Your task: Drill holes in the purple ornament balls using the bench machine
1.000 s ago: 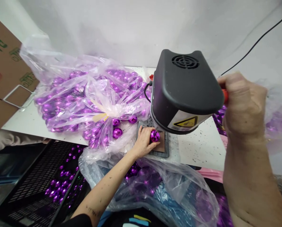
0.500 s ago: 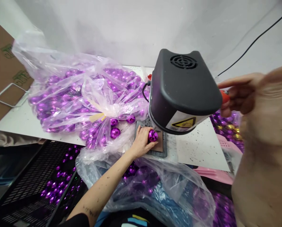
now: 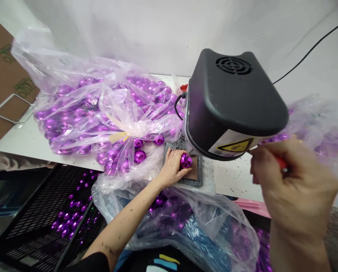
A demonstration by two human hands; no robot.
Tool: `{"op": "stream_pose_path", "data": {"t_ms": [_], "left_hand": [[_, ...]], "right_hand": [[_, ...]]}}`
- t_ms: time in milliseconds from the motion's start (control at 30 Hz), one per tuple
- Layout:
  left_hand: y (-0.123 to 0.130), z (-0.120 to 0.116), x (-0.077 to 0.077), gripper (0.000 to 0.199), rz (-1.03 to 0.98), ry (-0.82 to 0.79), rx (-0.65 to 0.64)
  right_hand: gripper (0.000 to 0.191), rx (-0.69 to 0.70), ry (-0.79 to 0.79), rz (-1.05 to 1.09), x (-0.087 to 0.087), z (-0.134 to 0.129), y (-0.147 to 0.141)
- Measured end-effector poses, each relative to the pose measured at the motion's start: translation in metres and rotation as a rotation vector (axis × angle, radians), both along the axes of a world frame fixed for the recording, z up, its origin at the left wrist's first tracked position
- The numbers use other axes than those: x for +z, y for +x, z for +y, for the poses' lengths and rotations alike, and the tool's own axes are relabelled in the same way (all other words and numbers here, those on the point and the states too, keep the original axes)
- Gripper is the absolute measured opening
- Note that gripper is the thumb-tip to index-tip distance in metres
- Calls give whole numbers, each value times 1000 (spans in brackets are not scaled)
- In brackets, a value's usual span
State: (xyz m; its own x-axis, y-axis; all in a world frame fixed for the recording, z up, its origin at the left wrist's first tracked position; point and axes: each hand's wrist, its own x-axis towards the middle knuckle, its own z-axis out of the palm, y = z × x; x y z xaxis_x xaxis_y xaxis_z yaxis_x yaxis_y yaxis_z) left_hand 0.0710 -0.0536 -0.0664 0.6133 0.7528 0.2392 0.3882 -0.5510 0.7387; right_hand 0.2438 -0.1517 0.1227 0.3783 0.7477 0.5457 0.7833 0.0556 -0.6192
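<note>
My left hand (image 3: 170, 168) pinches a shiny purple faceted ball (image 3: 186, 161) between fingers and thumb. It holds the ball over the brown pad on the grey base plate (image 3: 197, 182) of a black press machine (image 3: 234, 98). The machine's big housing, with a round vent and a yellow warning label, overhangs the ball. At the right, my right hand (image 3: 296, 181) is closed around a red-ended lever (image 3: 281, 163) at the machine's side. Two loose purple balls (image 3: 140, 156) lie left of my left hand, beside a tied bag.
A clear plastic bag (image 3: 106, 102) full of purple balls covers the white table's left part. Another open bag (image 3: 214, 223) hangs at the front edge over my lap. A black crate (image 3: 30, 211) with purple balls stands lower left, a cardboard box (image 3: 7, 75) far left.
My right hand has come down and toward me, its fingers now wrapped round the red-ended lever. My left hand still holds the ball at the base plate. The view has shifted slightly.
</note>
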Motion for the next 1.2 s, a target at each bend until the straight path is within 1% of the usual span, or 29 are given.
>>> {"op": "stream_pose_path", "data": {"t_ms": [100, 200, 300, 400, 500, 600, 733, 833, 1033, 1133, 1200], "left_hand": [[-1, 0, 1, 50, -4, -7, -11], [-1, -1, 3, 47, 2, -34, -22], [-1, -1, 3, 45, 2, -36, -22], [-1, -1, 2, 44, 7, -30, -23], [0, -1, 2, 43, 24, -38, -20], [0, -1, 2, 43, 24, -35, -19], [0, -1, 1, 45, 26, -29, -16], [0, -1, 0, 45, 36, -30, -11], [0, -1, 0, 43, 29, -27, -11], [1, -1, 0, 43, 26, -33, -10], [1, -1, 1, 44, 32, -41, -7]], "right_hand": [[11, 73, -17, -12, -20, -16, -9], [8, 125, 22, 4, -38, -21, -12], [9, 97, 58, 43, -54, -23, -13], [12, 21, 104, 27, -66, -24, -12], [15, -14, 156, -9, -75, -23, -12], [16, 35, 205, -14, -80, -20, -11], [13, 95, 244, -56, -85, -16, -10], [12, 71, 244, -91, -90, -14, -10], [19, 30, 340, -140, -104, -14, -7], [16, 20, 334, -164, -114, -10, -5], [13, 31, 305, -188, -123, -4, -4]]}}
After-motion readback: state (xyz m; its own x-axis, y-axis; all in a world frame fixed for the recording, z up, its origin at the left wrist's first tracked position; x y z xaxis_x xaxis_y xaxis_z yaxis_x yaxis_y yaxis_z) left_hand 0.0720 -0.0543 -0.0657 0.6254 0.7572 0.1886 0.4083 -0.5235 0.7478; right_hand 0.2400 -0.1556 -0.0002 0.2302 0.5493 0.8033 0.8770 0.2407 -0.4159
